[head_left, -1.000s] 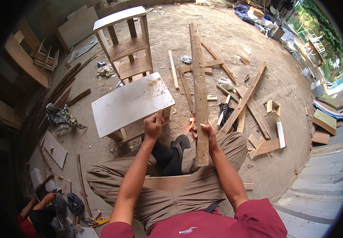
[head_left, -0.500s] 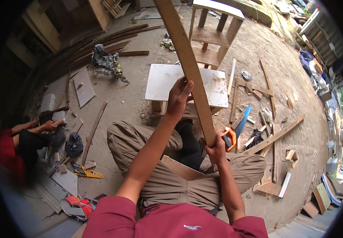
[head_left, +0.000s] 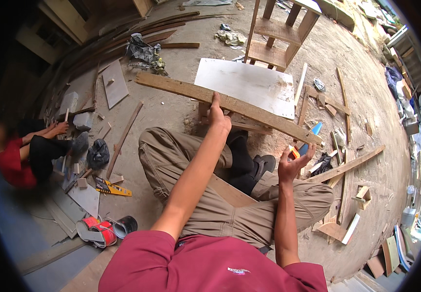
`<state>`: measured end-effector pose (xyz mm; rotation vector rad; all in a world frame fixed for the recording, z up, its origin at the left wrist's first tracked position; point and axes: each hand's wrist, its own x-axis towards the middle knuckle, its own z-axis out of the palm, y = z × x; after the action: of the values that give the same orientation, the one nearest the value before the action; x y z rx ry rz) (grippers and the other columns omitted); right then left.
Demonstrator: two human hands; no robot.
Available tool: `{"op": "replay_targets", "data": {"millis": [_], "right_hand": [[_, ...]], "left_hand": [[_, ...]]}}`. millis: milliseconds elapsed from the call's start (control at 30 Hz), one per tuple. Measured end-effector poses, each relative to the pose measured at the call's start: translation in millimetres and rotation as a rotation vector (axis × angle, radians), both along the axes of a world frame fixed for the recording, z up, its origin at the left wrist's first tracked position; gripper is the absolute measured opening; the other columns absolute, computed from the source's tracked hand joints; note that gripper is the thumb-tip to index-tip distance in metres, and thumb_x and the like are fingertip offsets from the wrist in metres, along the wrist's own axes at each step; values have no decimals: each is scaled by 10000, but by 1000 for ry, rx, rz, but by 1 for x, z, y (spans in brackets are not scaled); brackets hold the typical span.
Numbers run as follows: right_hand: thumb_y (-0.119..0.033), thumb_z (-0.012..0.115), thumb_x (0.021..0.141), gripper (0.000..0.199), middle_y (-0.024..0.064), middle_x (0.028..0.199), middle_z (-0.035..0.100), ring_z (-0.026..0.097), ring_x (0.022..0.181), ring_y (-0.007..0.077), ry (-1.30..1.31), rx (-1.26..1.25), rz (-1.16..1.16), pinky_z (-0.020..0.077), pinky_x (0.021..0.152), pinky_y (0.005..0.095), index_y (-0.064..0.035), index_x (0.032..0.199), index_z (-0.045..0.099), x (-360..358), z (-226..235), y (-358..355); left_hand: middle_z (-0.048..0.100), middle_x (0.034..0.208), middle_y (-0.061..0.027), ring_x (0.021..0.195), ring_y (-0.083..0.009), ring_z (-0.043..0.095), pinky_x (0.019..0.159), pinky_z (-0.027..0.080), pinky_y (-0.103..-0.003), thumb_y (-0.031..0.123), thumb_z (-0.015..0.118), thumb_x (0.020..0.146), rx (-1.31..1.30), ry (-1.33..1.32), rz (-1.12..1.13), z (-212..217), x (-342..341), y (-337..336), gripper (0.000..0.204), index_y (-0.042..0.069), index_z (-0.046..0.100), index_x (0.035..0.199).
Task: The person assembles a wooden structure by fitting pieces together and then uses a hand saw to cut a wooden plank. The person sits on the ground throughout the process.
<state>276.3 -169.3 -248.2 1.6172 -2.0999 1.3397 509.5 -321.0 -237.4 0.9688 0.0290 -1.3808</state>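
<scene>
A long wooden plank point(head_left: 259, 109) lies crosswise in front of me, its left end higher in the view than its right. My left hand point(head_left: 218, 118) grips it near the middle, thumb on the near edge. By the plank's right end is my right hand point(head_left: 292, 165), fingers apart and holding nothing; whether a fingertip touches the wood I cannot tell. Behind the plank stands a low white-topped table point(head_left: 244, 80). A handsaw with a blue blade point(head_left: 317, 129) and orange handle is partly hidden by the plank and right hand. A board point(head_left: 230, 191) lies between my crossed legs.
An open wooden shelf frame point(head_left: 278, 31) stands beyond the table. Wood offcuts point(head_left: 349, 168) litter the right floor. At left are a yellow handsaw point(head_left: 113, 187), cans point(head_left: 106, 232), a black plastic bag point(head_left: 97, 155) and another person point(head_left: 23, 163) sitting low.
The plank has swung from steeply upright to crosswise, its far end coming down to the left. My right hand has let go of its lower end and opened; my left still grips it.
</scene>
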Motion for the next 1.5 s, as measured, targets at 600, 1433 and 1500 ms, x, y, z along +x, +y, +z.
{"op": "replay_targets", "data": {"millis": [600, 1433, 1500], "right_hand": [[-97, 694, 824, 729, 272, 1401, 393, 403, 1320, 414, -177, 101, 38, 340, 1112, 451, 46, 1430, 314, -21, -51, -11], [-213, 465, 950, 414, 195, 1376, 537, 470, 1327, 372, -176, 1207, -271, 328, 1043, 641, -6, 1307, 506, -109, -236, -21], [-216, 682, 820, 584, 175, 1414, 501, 419, 1370, 353, -155, 1346, -218, 291, 1095, 584, -50, 1357, 524, -110, -221, -31]], "left_hand": [[345, 1524, -184, 1446, -329, 280, 1168, 236, -502, 234, 665, 887, -42, -538, -155, 6, -12, -13, 651, 12, 389, 1433], [369, 1449, -61, 1429, -266, 264, 1186, 81, -604, 528, 631, 887, -587, -2407, -757, -46, -58, -64, 769, 218, 315, 1517], [348, 1452, -65, 1437, -266, 239, 1187, 74, -604, 548, 632, 880, -551, -2396, -804, -47, -55, -58, 795, 208, 300, 1518]]}}
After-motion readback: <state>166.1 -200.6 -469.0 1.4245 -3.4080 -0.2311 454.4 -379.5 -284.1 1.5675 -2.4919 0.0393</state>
